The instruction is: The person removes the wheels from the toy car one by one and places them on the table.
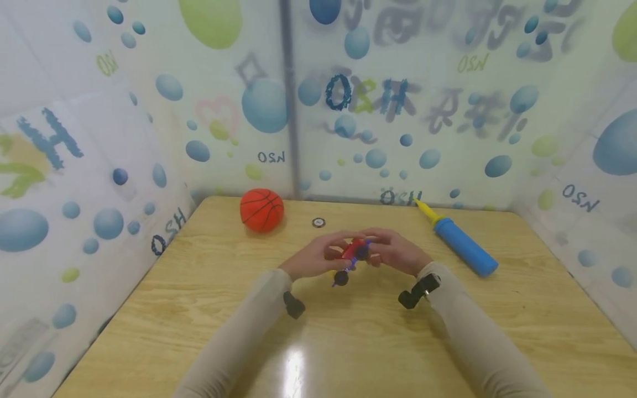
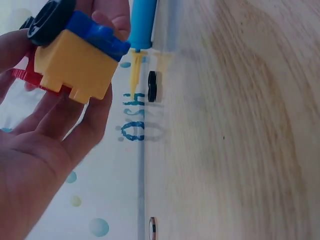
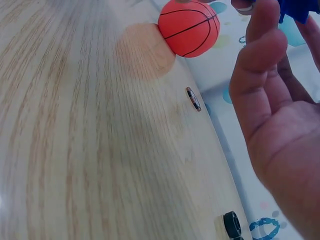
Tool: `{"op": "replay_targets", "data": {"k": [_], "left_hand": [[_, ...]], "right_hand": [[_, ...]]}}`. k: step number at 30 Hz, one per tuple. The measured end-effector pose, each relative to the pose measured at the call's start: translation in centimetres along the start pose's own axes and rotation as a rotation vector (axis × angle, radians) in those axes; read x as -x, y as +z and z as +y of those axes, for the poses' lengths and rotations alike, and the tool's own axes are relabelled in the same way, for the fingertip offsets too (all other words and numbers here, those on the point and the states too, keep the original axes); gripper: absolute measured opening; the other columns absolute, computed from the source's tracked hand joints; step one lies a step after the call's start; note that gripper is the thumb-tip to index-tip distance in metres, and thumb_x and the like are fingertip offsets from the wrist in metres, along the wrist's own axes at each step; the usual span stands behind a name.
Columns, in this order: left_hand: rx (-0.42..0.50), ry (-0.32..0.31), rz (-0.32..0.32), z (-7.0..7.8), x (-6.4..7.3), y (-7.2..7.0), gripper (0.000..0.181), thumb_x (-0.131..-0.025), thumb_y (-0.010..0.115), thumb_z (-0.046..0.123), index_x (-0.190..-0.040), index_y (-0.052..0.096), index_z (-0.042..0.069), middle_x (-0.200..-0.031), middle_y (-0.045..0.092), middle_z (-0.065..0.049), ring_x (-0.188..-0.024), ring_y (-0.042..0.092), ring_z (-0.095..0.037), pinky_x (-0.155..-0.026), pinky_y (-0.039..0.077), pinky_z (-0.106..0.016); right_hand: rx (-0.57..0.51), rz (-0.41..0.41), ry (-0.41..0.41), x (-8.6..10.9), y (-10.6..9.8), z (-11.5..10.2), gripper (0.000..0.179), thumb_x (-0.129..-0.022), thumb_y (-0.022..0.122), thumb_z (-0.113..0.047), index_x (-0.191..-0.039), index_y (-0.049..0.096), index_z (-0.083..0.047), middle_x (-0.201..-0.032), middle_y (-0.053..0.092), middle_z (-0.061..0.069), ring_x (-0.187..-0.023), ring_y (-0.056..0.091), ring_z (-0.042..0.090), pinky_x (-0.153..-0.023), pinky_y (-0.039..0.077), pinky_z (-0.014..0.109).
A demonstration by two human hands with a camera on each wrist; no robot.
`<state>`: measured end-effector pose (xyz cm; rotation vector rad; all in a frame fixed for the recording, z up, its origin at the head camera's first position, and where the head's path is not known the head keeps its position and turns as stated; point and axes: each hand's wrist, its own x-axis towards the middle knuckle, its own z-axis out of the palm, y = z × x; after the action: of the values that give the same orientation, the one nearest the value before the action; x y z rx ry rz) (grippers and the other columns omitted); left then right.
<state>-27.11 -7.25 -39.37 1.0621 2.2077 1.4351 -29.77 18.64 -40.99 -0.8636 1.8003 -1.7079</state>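
Note:
Above the table, both hands hold a small toy car [image 1: 354,250] made of red, blue and yellow plastic parts with black wheels. My left hand [image 1: 317,257] grips it from the left; in the left wrist view its yellow block [image 2: 77,65], a blue part [image 2: 97,34] and a black wheel [image 2: 51,21] show between the fingers. From the other side my right hand [image 1: 398,252] pinches the car's blue end. In the right wrist view only a bit of the blue part [image 3: 299,7] shows above the right fingers, the rest being cut off.
On the wooden table [image 1: 358,342], a red toy basketball [image 1: 262,210] sits back left, beside a small round disc [image 1: 318,222]. A blue pump [image 1: 466,247] with a yellow nozzle lies at right. Loose black wheels [image 2: 152,86] stand near the back wall.

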Motion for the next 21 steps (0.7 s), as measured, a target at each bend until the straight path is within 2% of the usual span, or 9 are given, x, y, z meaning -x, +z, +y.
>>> {"op": "replay_targets", "data": {"k": [4,7,12,17,21], "left_hand": [[-0.014,0.016,0.041,-0.3,-0.2,0.3,0.062,-0.094,0.068,0.008,-0.150,0.045,0.022,-0.133,0.061,-0.009,-0.115,0.064,-0.025,-0.098,0.057,-0.035],[-0.014,0.000,0.079,-0.4,-0.3,0.4,0.062,-0.094,0.069,0.009,-0.150,0.045,0.023,-0.132,0.061,-0.008,-0.117,0.063,-0.026,-0.099,0.056,-0.036],[0.036,-0.012,0.143,-0.5,-0.2,0.6,0.060,-0.095,0.068,0.009,-0.149,0.046,0.026,-0.126,0.062,-0.010,-0.112,0.064,-0.025,-0.096,0.058,-0.037],[0.044,-0.019,0.201,-0.8,-0.2,0.7,0.058,-0.094,0.070,0.011,-0.146,0.050,0.027,-0.126,0.064,-0.009,-0.109,0.064,-0.021,-0.096,0.058,-0.037],[0.045,-0.024,0.241,-1.1,-0.2,0.7,0.056,-0.094,0.071,0.014,-0.144,0.052,0.028,-0.131,0.063,-0.007,-0.110,0.063,-0.022,-0.095,0.058,-0.038]], "right_hand": [[-0.020,0.045,0.021,-0.3,0.2,-0.1,0.035,-0.106,0.046,-0.015,-0.140,0.056,-0.014,-0.121,0.068,-0.002,-0.094,0.060,0.014,-0.076,0.050,0.027],[-0.020,0.086,0.036,-0.4,0.4,-0.1,0.033,-0.107,0.047,-0.018,-0.138,0.058,-0.016,-0.112,0.069,-0.004,-0.091,0.059,0.012,-0.075,0.049,0.026],[-0.025,0.158,0.051,-0.5,0.7,0.1,0.033,-0.107,0.048,-0.023,-0.138,0.057,-0.018,-0.101,0.066,-0.006,-0.086,0.059,0.012,-0.073,0.048,0.026],[0.048,0.348,0.068,-0.6,0.9,0.4,0.038,-0.104,0.055,-0.029,-0.138,0.057,-0.013,-0.099,0.066,-0.006,-0.082,0.058,0.013,-0.073,0.050,0.026],[0.087,0.485,-0.012,-0.7,1.3,0.2,0.039,-0.102,0.059,-0.023,-0.135,0.058,-0.002,-0.092,0.066,-0.006,-0.071,0.054,0.012,-0.066,0.048,0.025]]}}
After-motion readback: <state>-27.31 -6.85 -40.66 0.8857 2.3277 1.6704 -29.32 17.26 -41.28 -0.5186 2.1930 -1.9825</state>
